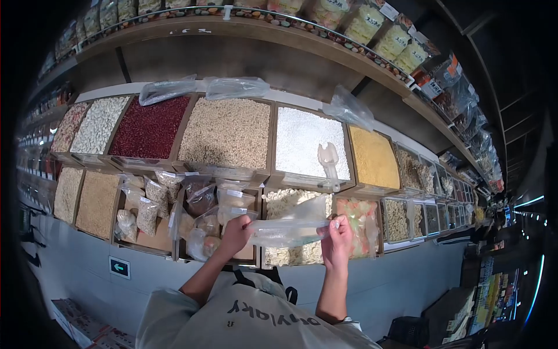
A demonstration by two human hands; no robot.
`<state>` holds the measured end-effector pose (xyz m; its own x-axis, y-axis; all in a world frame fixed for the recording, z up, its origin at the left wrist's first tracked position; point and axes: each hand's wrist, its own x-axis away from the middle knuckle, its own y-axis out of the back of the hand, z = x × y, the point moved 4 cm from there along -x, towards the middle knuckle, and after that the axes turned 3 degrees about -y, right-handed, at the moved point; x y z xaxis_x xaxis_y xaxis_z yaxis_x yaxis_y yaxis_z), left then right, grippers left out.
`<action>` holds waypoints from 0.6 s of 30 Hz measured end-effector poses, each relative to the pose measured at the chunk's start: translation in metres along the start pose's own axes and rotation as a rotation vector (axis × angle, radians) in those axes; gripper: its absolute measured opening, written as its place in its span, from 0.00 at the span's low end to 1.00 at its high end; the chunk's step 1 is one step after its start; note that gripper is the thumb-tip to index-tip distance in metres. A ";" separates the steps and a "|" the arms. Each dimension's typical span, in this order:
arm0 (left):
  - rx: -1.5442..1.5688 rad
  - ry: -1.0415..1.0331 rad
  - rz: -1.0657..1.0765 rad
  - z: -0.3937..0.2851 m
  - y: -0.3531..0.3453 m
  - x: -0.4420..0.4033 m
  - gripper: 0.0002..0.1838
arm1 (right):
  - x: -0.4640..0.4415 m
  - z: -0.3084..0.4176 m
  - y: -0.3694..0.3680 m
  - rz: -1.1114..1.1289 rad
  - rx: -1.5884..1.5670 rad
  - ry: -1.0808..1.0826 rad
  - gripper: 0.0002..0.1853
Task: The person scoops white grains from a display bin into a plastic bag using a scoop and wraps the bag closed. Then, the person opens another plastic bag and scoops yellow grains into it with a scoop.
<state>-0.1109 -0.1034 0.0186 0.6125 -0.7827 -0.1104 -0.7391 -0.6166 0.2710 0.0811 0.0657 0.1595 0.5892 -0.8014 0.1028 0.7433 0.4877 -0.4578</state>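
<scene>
A clear plastic bag (288, 231) is stretched between my two hands, above a bin of pale flat pieces (296, 255). My left hand (237, 234) is closed on the bag's left end, and my right hand (338, 235) pinches its right end. Beyond the hands, a clear scoop (328, 160) rests on the white grains (296, 134). Left of my left hand, small filled bags (148, 215) lie in a wooden bin. Pale red and green pieces (363, 224) fill the bin just right of my right hand.
Bins of dark red beans (148, 128), beige beans (224, 131) and yellow grain (373, 156) form the back row. Loose plastic bags (237, 88) lie along its rear edge. A shelf (232, 32) with packaged goods runs above. Smaller bins (397, 221) continue right.
</scene>
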 end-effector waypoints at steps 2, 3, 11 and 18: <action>-0.160 0.042 -0.036 0.004 0.003 -0.002 0.11 | 0.000 0.004 0.005 -0.055 0.010 0.019 0.09; -0.144 0.038 -0.025 0.000 0.005 -0.004 0.13 | 0.003 0.004 0.010 -0.107 0.009 0.035 0.09; 1.065 0.642 0.037 -0.036 0.009 -0.001 0.06 | 0.015 -0.009 0.039 -0.192 -0.029 -0.010 0.10; 0.898 0.539 0.180 -0.067 0.017 -0.005 0.12 | 0.032 -0.013 0.040 -0.257 -0.089 -0.091 0.07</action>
<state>-0.1076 -0.1045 0.0879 0.3538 -0.8637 0.3589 -0.6328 -0.5036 -0.5881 0.1254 0.0548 0.1327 0.4139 -0.8584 0.3029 0.8438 0.2370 -0.4816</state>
